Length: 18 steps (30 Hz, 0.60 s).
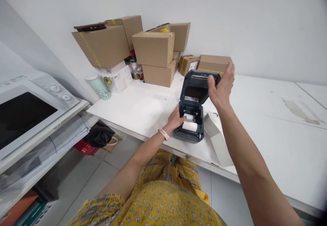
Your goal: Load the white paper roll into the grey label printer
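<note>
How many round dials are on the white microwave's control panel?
2. Both sit on the control panel of the microwave at the left. The upper dial is farther back, and the lower dial is beside it, nearer the panel's right edge. None appears hidden.

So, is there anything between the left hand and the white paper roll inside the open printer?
Nothing visible stands in the way. The left hand is inside the open printer, with its fingers at the left end of the paper roll. The right hand holds the lid up, away from the roll.
</note>
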Available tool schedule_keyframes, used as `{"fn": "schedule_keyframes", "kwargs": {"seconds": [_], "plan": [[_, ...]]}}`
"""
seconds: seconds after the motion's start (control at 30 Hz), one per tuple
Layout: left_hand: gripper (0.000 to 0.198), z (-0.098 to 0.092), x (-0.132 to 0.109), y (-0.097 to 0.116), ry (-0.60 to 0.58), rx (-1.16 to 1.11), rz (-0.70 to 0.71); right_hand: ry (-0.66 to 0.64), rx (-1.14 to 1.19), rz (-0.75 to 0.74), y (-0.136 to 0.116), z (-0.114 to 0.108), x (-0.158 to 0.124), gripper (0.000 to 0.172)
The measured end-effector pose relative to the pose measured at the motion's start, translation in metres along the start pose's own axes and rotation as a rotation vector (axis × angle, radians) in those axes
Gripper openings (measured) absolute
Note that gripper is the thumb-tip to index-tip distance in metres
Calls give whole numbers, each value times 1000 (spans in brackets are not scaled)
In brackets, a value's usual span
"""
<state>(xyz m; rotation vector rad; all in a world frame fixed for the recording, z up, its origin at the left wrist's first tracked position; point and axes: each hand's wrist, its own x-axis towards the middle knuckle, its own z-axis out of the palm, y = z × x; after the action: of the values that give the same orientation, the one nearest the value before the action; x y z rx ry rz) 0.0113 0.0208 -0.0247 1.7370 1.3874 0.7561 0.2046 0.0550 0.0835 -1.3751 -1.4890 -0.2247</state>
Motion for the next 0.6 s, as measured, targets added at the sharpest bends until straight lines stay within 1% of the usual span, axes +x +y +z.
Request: {"fn": "schedule_keyframes", "kwargs": {"seconds": [0.03,0.07,0.1,0.13,0.23,0.27,0.33,0.43,0.47,0.53,0.6], "plan": [[79,-1,0,0,-9,55,-19,37,-19,-15,-2,-2,-4,68],[77,-3,1,0,-11,107,-39,27,-39,-33,-4,-4,-12,60],[75,-4,2,1,-7,146,-57,-36,-57,-50,-5,-5,-21,52],[74,-5,2,1,-2,174,-69,-152,-72,-65,-5,-4,-32,47],[74,-4,4,1,25,206,-73,-632,-102,-103,2,7,-60,29],[74,-4,4,1,39,204,-72,-747,-106,-112,6,13,-66,23],[74,-3,4,1,63,187,-71,-887,-110,-111,13,26,-74,13],[74,-2,4,0,68,154,-71,-960,-94,-82,16,44,-78,4],[75,-2,5,-1,68,152,-74,-966,-74,-66,16,49,-78,6],[77,-3,6,-3,66,144,-77,-943,-16,-19,14,55,-78,21],[79,-5,7,-6,59,126,-70,-856,62,45,12,55,-76,34]]}}
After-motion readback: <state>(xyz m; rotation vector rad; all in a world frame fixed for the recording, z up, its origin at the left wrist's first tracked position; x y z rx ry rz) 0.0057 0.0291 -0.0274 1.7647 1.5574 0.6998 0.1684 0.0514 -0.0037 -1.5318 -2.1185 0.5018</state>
